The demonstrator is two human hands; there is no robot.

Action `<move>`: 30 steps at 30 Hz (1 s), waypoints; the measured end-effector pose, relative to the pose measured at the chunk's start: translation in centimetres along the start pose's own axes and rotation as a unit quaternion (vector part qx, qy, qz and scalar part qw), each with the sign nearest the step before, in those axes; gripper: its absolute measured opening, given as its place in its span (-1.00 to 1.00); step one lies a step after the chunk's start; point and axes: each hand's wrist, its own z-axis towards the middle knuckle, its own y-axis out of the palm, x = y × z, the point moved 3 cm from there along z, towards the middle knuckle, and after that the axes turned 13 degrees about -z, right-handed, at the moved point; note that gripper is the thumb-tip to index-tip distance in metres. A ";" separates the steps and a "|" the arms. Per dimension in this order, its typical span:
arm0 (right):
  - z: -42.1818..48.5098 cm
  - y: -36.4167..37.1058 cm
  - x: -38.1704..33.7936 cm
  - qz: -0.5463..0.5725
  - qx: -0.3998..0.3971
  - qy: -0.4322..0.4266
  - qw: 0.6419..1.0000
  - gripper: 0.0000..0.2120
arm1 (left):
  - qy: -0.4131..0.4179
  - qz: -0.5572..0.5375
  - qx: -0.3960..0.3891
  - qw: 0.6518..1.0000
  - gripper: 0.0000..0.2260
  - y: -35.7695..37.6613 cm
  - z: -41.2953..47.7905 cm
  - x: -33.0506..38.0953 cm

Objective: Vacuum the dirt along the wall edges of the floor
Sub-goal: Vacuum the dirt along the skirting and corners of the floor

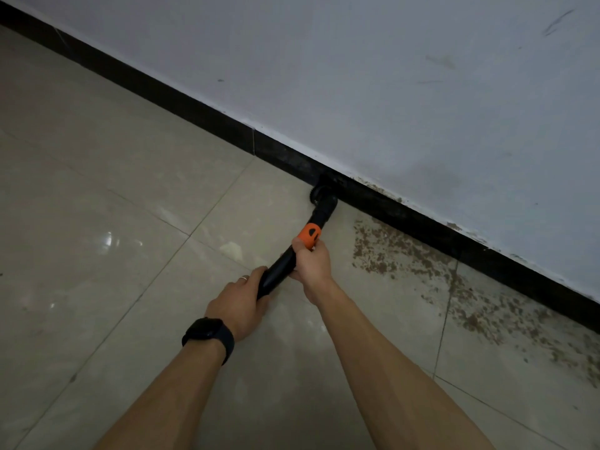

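The left hand [238, 303], nearer, and the right hand [311, 259], by the orange collar [310, 235], are both gripping the vacuum tube [281, 265], pressing its brush [319, 191] against the skirting board [162, 89] beside the dirt [389, 251] spreading rightward.

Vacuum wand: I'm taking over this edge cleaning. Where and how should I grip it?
Probably grip the black tube behind the orange collar, coming from above, as the left hand and right hand do: it slants down to the brush head at the baseboard.
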 end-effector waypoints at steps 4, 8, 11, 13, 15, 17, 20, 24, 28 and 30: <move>-0.6 -0.5 0.9 -0.016 0.022 0.013 1.000 -0.71 | 0.019 0.052 -0.035 0.998 -0.62 0.1 -0.4 0.8; -2.2 -1.8 3.5 0.046 0.049 0.062 0.996 -0.60 | 0.023 0.066 -0.112 0.991 -0.70 -0.1 -1.1 1.0; -3.5 -2.1 5.3 0.092 0.027 0.082 0.992 -0.63 | 0.017 0.077 -0.145 0.986 -0.71 -0.5 -2.1 0.6; -4.2 -1.9 5.3 0.104 0.014 0.077 0.991 -0.62 | 0.006 0.079 -0.153 0.985 -0.71 -1.1 -2.7 0.1; -4.9 -1.3 5.0 0.094 0.003 0.066 0.993 -0.68 | -0.004 0.079 -0.161 0.984 -0.69 -1.8 -3.2 -0.5; -5.7 -0.6 5.0 0.084 -0.007 0.060 0.995 -0.75 | -0.016 0.088 -0.168 0.982 -0.64 -2.5 -3.6 -1.1; -7.5 0.7 5.5 0.091 -0.025 0.072 0.993 -0.77 | -0.036 0.111 -0.182 0.976 -0.54 -3.3 -4.3 -1.9; -9.0 2.0 7.7 0.075 -0.009 0.075 0.994 -0.83 | -0.056 0.164 -0.211 0.962 -0.48 -3.3 -5.3 -2.4; -10.3 1.9 10.5 0.066 0.048 0.078 0.994 -0.81 | -0.061 0.203 -0.233 0.949 -0.47 -1.9 -6.2 -2.5; -11.2 1.0 11.7 0.067 0.079 0.081 0.991 -0.79 | -0.056 0.216 -0.245 0.944 -0.46 -1.0 -6.6 -2.1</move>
